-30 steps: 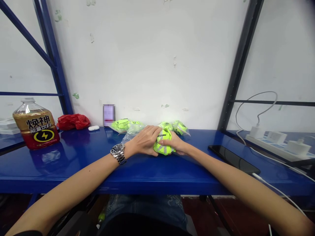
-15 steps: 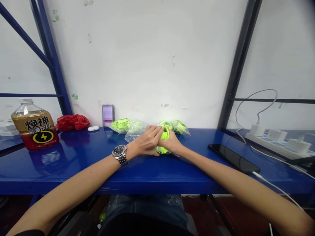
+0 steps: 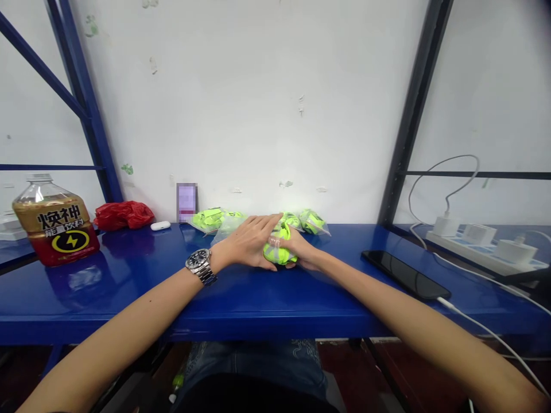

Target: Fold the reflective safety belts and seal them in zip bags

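Bundle of neon yellow-green, grey-striped strapping [image 3: 279,251] is between the person's two hands, above a glossy blue worktop [image 3: 241,301]. The left hand [image 3: 252,241], below a steel-banded wristwatch with a dark dial [image 3: 198,263], lies against the bundle's left side, fingers stretched along its top. The right hand [image 3: 303,249] is closed around the bundle's right side. Beyond the bundle lie neon yellow-green packets in clear plastic: one to its left [image 3: 209,218], one directly behind [image 3: 291,219] and one to its right [image 3: 313,222]. Well to the bundle's left are a crumpled red plastic bag [image 3: 124,215] and a large clear bottle of amber drink with a red-based label [image 3: 58,229]. To the bundle's right, a black, flat phone [image 3: 405,274] lies with a white cable [image 3: 482,330] plugged in.
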{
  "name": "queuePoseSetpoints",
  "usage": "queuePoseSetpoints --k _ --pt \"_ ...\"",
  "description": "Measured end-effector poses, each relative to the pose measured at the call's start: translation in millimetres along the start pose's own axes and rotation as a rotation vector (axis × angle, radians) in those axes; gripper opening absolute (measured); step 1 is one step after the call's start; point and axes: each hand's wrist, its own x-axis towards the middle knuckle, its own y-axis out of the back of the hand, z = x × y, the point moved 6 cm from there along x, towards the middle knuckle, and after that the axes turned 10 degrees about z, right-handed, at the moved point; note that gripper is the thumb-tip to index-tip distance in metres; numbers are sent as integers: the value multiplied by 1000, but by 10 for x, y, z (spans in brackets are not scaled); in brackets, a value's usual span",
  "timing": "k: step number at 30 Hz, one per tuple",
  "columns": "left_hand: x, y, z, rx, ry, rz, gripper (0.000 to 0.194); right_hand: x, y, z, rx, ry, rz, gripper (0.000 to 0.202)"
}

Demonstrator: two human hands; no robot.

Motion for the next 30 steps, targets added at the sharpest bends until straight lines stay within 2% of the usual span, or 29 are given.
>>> queuePoseSetpoints --k 3,6,9,12,15,20,22,26,30 --pt "-13 -46 -61 41 62 -45 93 -7 34 32 59 -95 -22 62" --pt "-20 -91 -72 91 65 -39 80 21 107 73 99 -114 36 71" --pt "-24 -92 -85 141 73 -4 77 68 180 14 71 86 135 66" --pt "-27 -74 -107 165 99 19 76 59 224 -82 -60 296 253 55" --pt "-28 -68 -94 153 89 36 74 8 234 -157 -175 382 328 47" --pt "-22 -103 -2 169 25 22 58 -28 137 -154 -54 350 147 43" --pt "-16 -115 21 194 23 3 52 -16 126 -114 -15 317 118 43" --pt "-6 -122 44 207 20 -32 52 22 124 -35 -96 265 99 42" --pt "-2 -124 73 178 29 -49 55 14 135 -68 -204 289 58 47"
